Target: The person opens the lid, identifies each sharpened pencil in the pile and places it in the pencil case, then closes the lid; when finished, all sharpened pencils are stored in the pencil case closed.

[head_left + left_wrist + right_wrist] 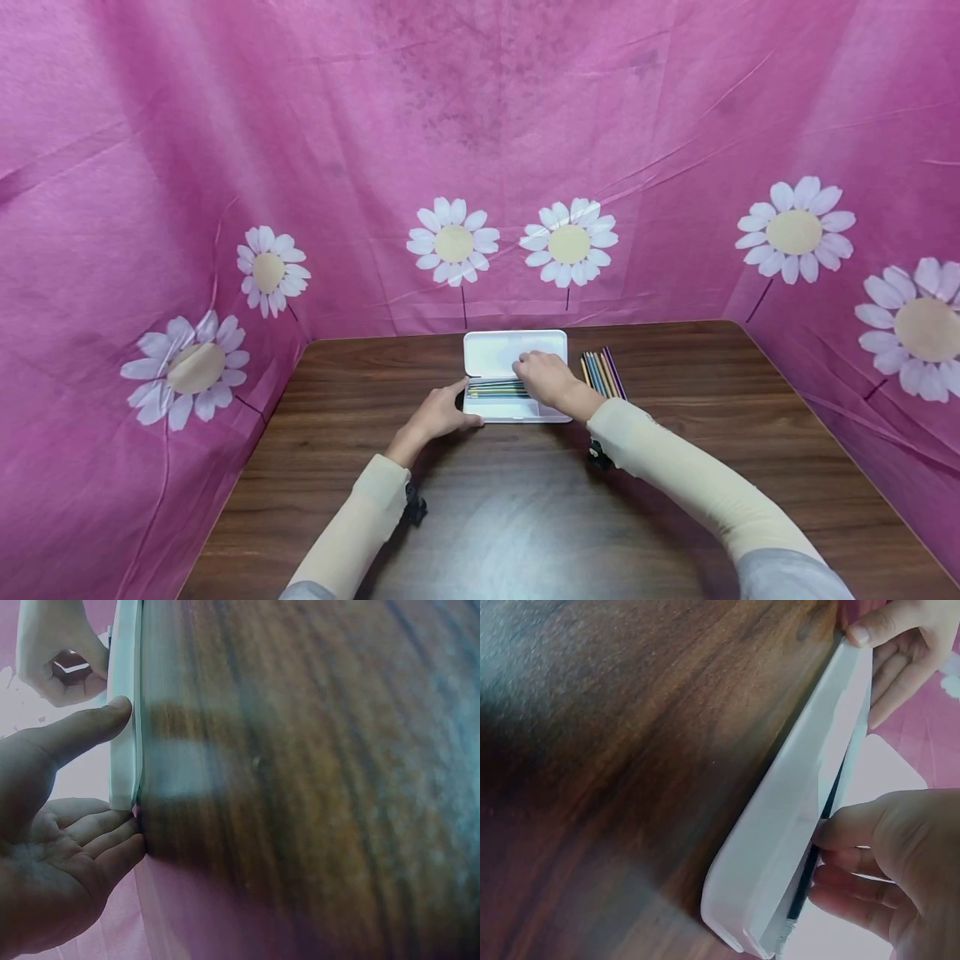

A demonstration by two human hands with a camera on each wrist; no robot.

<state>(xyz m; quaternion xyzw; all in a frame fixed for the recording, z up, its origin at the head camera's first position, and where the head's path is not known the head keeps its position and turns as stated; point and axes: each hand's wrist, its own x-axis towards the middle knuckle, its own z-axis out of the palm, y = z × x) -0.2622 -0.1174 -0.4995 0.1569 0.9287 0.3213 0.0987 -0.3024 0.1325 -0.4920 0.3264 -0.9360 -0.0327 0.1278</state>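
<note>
A white pencil case (552, 410) lies with its lid (495, 354) raised at the back. Colored pencils (495, 389) lie lengthwise inside. At the case's left end my left hand (441, 412) holds it, the thumb on the front edge and the fingers around the end and back corner. My right hand (551, 379) is over the right part of the case. In the right wrist view its thumb and fingertips (840, 829) pinch a dark pencil (805, 881) along the inside; its far end is hidden.
Right of the case, a row of more colored pencils (602, 373) lies on the brown wooden table (480, 517), partly behind my right wrist. A pink cloth (495, 125) with white daisies hangs close behind the table and along both sides.
</note>
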